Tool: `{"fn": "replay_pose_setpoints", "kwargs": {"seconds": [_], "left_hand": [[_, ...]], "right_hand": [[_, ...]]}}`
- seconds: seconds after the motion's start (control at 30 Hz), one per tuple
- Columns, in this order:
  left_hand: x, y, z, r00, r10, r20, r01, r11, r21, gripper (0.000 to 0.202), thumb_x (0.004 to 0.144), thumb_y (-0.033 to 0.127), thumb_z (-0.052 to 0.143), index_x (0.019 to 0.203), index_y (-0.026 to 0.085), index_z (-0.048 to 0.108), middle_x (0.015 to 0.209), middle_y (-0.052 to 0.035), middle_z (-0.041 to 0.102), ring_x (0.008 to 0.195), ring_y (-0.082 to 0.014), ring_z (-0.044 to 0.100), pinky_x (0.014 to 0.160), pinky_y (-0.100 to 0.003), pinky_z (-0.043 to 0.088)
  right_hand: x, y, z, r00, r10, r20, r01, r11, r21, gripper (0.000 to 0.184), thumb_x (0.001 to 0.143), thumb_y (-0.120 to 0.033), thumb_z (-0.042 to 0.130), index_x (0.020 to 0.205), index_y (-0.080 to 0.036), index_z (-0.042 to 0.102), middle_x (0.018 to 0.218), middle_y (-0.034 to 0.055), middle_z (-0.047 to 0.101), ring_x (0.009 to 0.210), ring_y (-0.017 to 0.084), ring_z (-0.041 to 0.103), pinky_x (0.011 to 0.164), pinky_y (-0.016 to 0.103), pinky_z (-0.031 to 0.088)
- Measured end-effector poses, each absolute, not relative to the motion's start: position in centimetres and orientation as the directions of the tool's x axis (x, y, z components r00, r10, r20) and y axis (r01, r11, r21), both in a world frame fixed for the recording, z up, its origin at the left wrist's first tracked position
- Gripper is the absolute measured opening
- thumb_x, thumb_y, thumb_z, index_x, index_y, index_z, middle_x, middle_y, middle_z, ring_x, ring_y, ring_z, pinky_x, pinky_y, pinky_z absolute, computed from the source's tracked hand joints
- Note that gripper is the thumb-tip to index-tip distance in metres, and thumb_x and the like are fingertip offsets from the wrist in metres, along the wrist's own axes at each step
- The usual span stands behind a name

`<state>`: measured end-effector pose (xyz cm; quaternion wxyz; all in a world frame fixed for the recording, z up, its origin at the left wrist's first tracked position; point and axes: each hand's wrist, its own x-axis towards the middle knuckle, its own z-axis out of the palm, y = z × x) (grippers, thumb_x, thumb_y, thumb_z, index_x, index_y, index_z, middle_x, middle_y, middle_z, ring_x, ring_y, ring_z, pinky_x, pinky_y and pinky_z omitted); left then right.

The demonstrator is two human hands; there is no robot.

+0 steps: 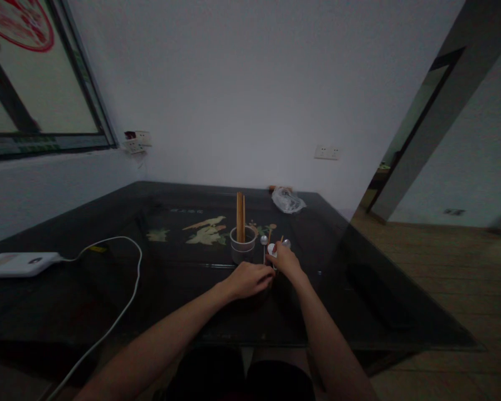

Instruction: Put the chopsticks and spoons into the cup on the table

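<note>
A round grey holder (242,252) stands upright on the dark table, with several wooden chopsticks (241,217) rising from it. To its right lie a metal spoon (264,240), a white spoon (271,249) and another shiny spoon (286,243), with chopstick tips (269,235) among them. My right hand (287,262) is closed, thumb and fingers pinched at the white spoon. My left hand (250,278) is in front of the holder, its fingers bent together by the near ends of the utensils. What lies under those fingertips is hidden.
A crumpled clear plastic bag (289,200) lies by the wall. On the left, a white power bank (23,264) trails a white cable (138,267) over the near table edge. A dark flat object (378,295) rests on the right side.
</note>
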<state>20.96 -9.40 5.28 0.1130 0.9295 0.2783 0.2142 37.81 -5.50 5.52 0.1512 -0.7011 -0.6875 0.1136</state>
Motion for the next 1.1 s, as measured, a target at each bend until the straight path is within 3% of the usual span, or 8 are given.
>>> {"fn": "replay_pose_setpoints", "kwargs": {"seconds": [0.13, 0.33, 0.53, 1.1], "left_hand": [[21.5, -9.6, 4.7, 0.669, 0.712, 0.211, 0.674, -0.702, 0.23, 0.02, 0.089, 0.027, 0.043, 0.104, 0.023, 0.056, 0.099, -0.0032, 0.068, 0.086, -0.019, 0.065, 0.07, -0.025, 0.048], [22.1, -9.7, 4.7, 0.536, 0.836, 0.12, 0.81, -0.549, 0.208, 0.026, 0.091, 0.038, 0.041, 0.111, 0.023, 0.049, 0.098, -0.0048, 0.068, 0.087, -0.0216, 0.066, 0.07, -0.027, 0.048], [22.7, -9.5, 4.4, 0.503, 0.859, 0.098, 0.831, -0.512, 0.218, 0.028, 0.089, 0.039, 0.043, 0.112, 0.024, 0.047, 0.095, -0.0052, 0.069, 0.086, -0.0233, 0.067, 0.071, -0.03, 0.048], [22.5, -9.2, 4.5, 0.487, 0.871, 0.064, 0.84, -0.487, 0.241, 0.019, 0.088, 0.027, 0.043, 0.105, 0.025, 0.051, 0.091, -0.0026, 0.068, 0.083, -0.0189, 0.066, 0.068, -0.025, 0.047]], "right_hand": [[37.1, -6.4, 6.6, 0.047, 0.998, -0.035, 0.944, -0.056, -0.324, 0.028, 0.081, -0.032, 0.056, 0.104, -0.018, 0.049, 0.103, 0.0137, 0.064, 0.097, 0.028, 0.064, 0.073, 0.032, 0.043], [36.7, -6.9, 7.1, 0.065, 0.995, -0.082, 0.951, -0.087, -0.297, 0.026, 0.08, -0.024, 0.053, 0.106, -0.018, 0.049, 0.106, 0.0142, 0.064, 0.101, 0.031, 0.063, 0.076, 0.034, 0.044], [36.8, -6.9, 7.3, 0.069, 0.994, -0.081, 0.949, -0.091, -0.302, 0.028, 0.079, -0.022, 0.054, 0.106, -0.017, 0.051, 0.106, 0.0147, 0.064, 0.102, 0.031, 0.063, 0.076, 0.035, 0.045], [37.3, -6.3, 6.5, 0.065, 0.997, -0.05, 0.955, -0.077, -0.288, 0.027, 0.079, -0.024, 0.056, 0.105, -0.02, 0.054, 0.104, 0.0126, 0.065, 0.1, 0.028, 0.064, 0.076, 0.032, 0.045]]}}
